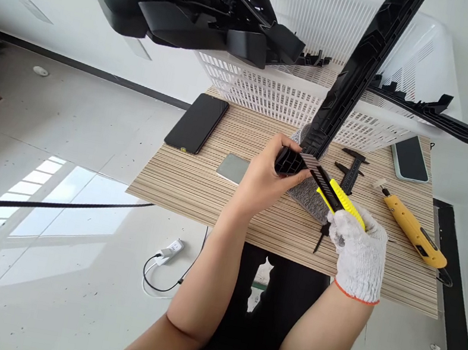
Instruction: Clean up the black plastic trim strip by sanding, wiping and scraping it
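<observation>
The bare left hand [266,175] is closed around the lower end of a long black trim [354,81], which rises steeply over the table [196,186]. The gloved right hand [360,254] grips a yellow knife [338,198], its blade touching the trim's end. Behind the trim stands a white basket [293,98]; right of it lie calipers [352,170] and a second knife [414,231].

Left hand [266,176] bare, fingers curled in grip; right hand [359,251] gloved, fist closed.
</observation>
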Available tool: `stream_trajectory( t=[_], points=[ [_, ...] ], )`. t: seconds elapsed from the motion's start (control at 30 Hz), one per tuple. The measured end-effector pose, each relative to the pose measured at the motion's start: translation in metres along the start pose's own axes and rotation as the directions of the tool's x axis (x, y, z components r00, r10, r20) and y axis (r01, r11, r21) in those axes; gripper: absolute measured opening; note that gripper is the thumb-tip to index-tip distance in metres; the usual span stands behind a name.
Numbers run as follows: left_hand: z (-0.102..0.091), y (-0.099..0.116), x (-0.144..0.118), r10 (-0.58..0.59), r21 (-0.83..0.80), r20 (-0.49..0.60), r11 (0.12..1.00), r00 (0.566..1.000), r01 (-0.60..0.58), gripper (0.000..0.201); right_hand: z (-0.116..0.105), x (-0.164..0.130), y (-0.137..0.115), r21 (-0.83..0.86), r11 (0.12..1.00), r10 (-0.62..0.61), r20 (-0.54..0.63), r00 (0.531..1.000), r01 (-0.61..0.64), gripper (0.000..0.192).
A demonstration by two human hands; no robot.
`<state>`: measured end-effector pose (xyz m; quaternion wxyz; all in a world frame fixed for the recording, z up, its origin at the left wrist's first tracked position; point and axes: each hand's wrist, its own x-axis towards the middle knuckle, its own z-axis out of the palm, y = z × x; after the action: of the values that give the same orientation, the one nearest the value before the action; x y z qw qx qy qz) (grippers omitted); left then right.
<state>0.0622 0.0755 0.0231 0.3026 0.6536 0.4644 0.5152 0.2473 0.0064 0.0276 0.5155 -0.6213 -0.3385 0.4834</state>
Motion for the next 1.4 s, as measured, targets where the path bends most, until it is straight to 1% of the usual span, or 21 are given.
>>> stream_trajectory(
  t=[0.07,0.17,0.3,0.4,0.43,0.53,0.63,0.77,0.87,1.0,1.1,1.2,1.33,1.4],
  points=[
    [0.0001,-0.0004,0.0001,0.003,0.009,0.001,1.0,1.0,-0.003,0.033,0.0005,-0.0005,-0.0004,-0.007,1.0,0.008,0.015,1.0,-0.008,0.024],
    [0.0012,-0.0012,0.0,0.013,0.013,-0.003,1.0,1.0,-0.013,0.034,0.0009,-0.0007,-0.0009,0.011,1.0,0.009,-0.01,1.0,-0.009,0.023],
    [0.0034,-0.0019,-0.0002,0.018,0.02,-0.001,1.0,1.0,-0.018,0.036,0.0018,-0.0004,-0.0022,-0.007,0.999,0.054,0.037,0.998,-0.054,0.025],
    [0.0036,-0.002,-0.0003,0.043,0.02,0.01,0.999,0.999,-0.043,0.034,0.0023,-0.0003,-0.0034,0.02,0.999,0.034,-0.024,0.999,-0.033,0.023],
    [0.0033,-0.0021,-0.0003,0.044,0.019,0.013,0.999,0.999,-0.044,0.034,0.0022,-0.0004,-0.0036,0.014,0.999,0.039,-0.019,0.999,-0.038,0.022],
    [0.0017,-0.0023,-0.0001,0.02,0.017,0.023,1.0,1.0,-0.021,0.035,0.0014,-0.0003,-0.0036,-0.034,0.997,0.067,0.031,0.997,-0.066,0.021],
    [0.0003,-0.0027,0.0002,0.017,0.018,0.028,1.0,0.999,-0.017,0.033,0.0008,0.0001,-0.0028,-0.009,0.999,0.052,-0.002,0.999,-0.052,0.021],
    [-0.0002,-0.0027,0.0002,0.001,0.017,0.017,1.0,1.0,-0.002,0.034,0.0004,0.0004,-0.0018,-0.057,0.996,0.069,0.034,0.997,-0.067,0.023],
    [0.0003,-0.0021,0.0002,0.004,0.008,0.024,1.0,1.0,-0.004,0.034,-0.0002,0.0002,-0.0012,-0.003,0.999,0.05,-0.005,0.999,-0.05,0.027],
    [0.0012,-0.0016,0.0002,0.005,0.013,-0.001,1.0,1.0,-0.005,0.035,-0.0008,0.0002,-0.0007,-0.05,0.995,0.088,0.054,0.995,-0.086,0.028],
    [0.0011,-0.0018,0.0003,-0.001,0.006,0.012,1.0,1.0,0.001,0.035,-0.0004,0.0008,0.0001,-0.023,0.998,0.061,0.023,0.998,-0.06,0.027],
    [0.0008,-0.0022,0.0005,-0.008,0.006,0.021,1.0,1.0,0.007,0.034,0.0005,0.0014,0.0006,-0.029,0.998,0.063,0.042,0.997,-0.062,0.026],
    [0.0013,-0.0024,0.0006,0.013,0.008,0.01,1.0,1.0,-0.013,0.033,0.0025,0.001,-0.0001,-0.01,0.999,0.045,0.005,0.999,-0.045,0.027],
    [0.0017,-0.0027,0.0005,0.013,0.011,0.006,1.0,1.0,-0.013,0.033,0.0036,0.0007,-0.0009,-0.029,0.999,0.045,0.027,0.999,-0.045,0.029]
  ],
)
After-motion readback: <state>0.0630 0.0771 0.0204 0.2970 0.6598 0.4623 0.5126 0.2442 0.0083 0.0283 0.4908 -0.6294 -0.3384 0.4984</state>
